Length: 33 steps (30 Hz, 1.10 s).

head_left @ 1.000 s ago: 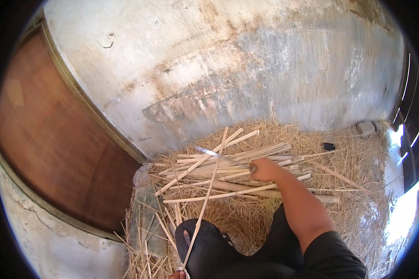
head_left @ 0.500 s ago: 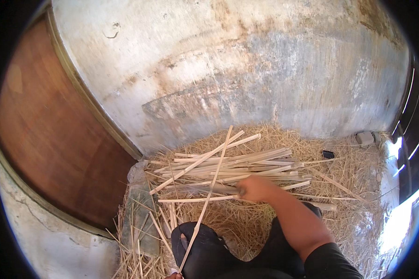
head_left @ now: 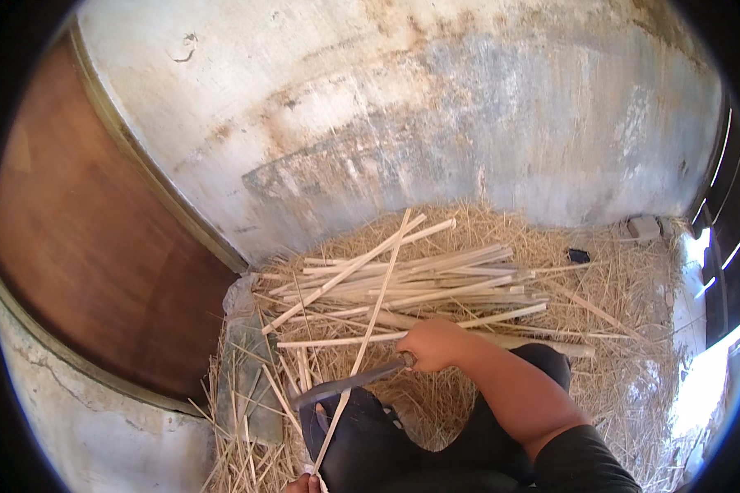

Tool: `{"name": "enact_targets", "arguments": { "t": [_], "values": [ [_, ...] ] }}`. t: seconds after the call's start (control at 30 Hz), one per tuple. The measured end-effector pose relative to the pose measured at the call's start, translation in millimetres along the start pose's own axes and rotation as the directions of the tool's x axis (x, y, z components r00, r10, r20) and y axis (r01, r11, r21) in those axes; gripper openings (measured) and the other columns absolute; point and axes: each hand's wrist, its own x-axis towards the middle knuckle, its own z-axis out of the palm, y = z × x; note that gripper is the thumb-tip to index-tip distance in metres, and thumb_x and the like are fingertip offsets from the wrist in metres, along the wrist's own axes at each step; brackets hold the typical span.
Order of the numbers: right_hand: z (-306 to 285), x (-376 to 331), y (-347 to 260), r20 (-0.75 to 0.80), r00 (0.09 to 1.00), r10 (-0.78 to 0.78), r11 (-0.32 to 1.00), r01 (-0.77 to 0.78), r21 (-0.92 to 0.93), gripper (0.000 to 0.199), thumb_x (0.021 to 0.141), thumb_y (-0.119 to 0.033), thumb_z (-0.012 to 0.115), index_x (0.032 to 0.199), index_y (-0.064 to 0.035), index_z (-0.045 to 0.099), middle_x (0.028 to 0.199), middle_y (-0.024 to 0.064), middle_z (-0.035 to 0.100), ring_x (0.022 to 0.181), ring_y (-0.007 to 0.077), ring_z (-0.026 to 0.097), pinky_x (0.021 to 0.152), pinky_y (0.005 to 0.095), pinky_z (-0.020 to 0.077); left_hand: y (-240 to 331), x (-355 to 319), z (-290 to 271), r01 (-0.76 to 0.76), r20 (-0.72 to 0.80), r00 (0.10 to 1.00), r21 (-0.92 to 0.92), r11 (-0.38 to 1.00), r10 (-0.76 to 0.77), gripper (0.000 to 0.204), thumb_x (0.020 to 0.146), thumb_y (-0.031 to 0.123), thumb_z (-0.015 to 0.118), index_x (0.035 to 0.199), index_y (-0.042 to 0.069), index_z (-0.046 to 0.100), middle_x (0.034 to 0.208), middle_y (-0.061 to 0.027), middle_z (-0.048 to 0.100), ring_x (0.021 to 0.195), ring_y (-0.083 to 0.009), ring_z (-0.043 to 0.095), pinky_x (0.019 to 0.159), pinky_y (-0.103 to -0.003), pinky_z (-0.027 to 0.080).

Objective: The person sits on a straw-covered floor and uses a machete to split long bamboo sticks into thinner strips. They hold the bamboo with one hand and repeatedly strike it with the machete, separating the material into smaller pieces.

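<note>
While the long, thin, pale bamboo-like strip (head_left: 376,304) is slanting up from the lower edge toward the wall, your left hand (head_left: 305,485) is holding its low end, the fingertips bunching closely against it. Your right forearm is angling in from the lower right, and your right hand (head_left: 434,343) is curling firmly around the handle of a grey, slightly curved metal knife (head_left: 337,387). The strip is lying to the left of your right fingers, apart from them, with the blade crossing it above your dark trousers (head_left: 358,435); you are not showing clearly whether metal and strip are touching. Beyond both hands, a loose pile of pale split strips (head_left: 460,265) is lying on dry yellow straw (head_left: 444,403), with the strip's upper part passing over it. Your fist is hiding most of the handle, the lower edge is cutting off your left hand and its arm, and something whitish beside those fingers is staying hard to make out.
</note>
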Motion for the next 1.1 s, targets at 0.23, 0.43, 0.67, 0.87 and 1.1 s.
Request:
{"name": "enact_targets", "arguments": {
  "t": [0.23, 0.43, 0.67, 0.87, 1.1],
  "values": [
    [-21.7, 1.5, 75.1, -0.225, 0.919, 0.324, 0.939, -0.285, 0.192, 0.035, 0.073, -0.03, 0.074, 0.102, -0.0109, 0.071, 0.088, 0.0157, 0.07, 0.086, 0.0334, 0.067, 0.076, 0.0456, 0.0525, -2.0, 7.6, -3.3, -0.039, -0.038, 0.998, 0.025, 0.999, 0.04, 0.047, 0.101, 0.034, 0.04, 0.09, -0.006, 0.06, 0.069, -0.0205, 0.062, 0.063, -0.0321, 0.061, 0.06, -0.045, 0.048],
    [-5.5, 0.5, 2.1, 0.015, 0.999, 0.051, 0.998, -0.052, 0.035, 0.032, 0.073, -0.026, 0.072, 0.098, -0.0063, 0.07, 0.091, 0.0163, 0.07, 0.088, 0.0332, 0.068, 0.078, 0.0443, 0.0529, 2.5, -4.4, -0.8, 0.117, -0.002, 0.993, 0.036, 0.992, -0.117, 0.051, 0.101, 0.036, 0.039, 0.114, -0.009, 0.06, 0.093, -0.0277, 0.068, 0.079, -0.0366, 0.067, 0.07, -0.045, 0.054],
    [-22.2, 7.6, 66.8, -0.198, 0.905, 0.376, 0.92, -0.34, 0.193, 0.032, 0.073, -0.026, 0.071, 0.102, -0.0124, 0.07, 0.091, 0.0171, 0.07, 0.09, 0.0345, 0.067, 0.08, 0.0472, 0.0522, 8.6, 1.8, -12.9, 0.083, 0.021, 0.996, 0.103, 0.991, -0.086, 0.057, 0.101, 0.04, 0.037, 0.118, -0.011, 0.058, 0.088, -0.0281, 0.067, 0.079, -0.0382, 0.068, 0.074, -0.046, 0.054],
    [-13.2, 3.6, 7.9, 0.051, 0.994, 0.095, 0.995, -0.096, 0.016, 0.033, 0.073, -0.027, 0.072, 0.098, -0.0063, 0.071, 0.094, 0.0174, 0.07, 0.091, 0.0339, 0.067, 0.08, 0.0462, 0.052, 36.9, -4.6, -25.7, 0.251, 0.116, 0.957, 0.134, 0.959, -0.267, 0.058, 0.1, 0.038, 0.038, 0.13, -0.009, 0.053, 0.124, -0.0309, 0.06, 0.117, -0.0428, 0.057, 0.099, -0.045, 0.046],
    [-21.0, 4.1, 43.9, -0.156, 0.957, 0.245, 0.963, -0.222, 0.151, 0.032, 0.074, -0.029, 0.073, 0.098, -0.0093, 0.069, 0.093, 0.017, 0.069, 0.091, 0.0338, 0.067, 0.079, 0.046, 0.0523, 33.0, -2.7, -24.6, 0.245, 0.139, 0.959, 0.043, 0.969, -0.248, 0.054, 0.101, 0.036, 0.034, 0.126, -0.007, 0.057, 0.112, -0.0288, 0.065, 0.105, -0.0399, 0.064, 0.091, -0.046, 0.048]
  ]
}}
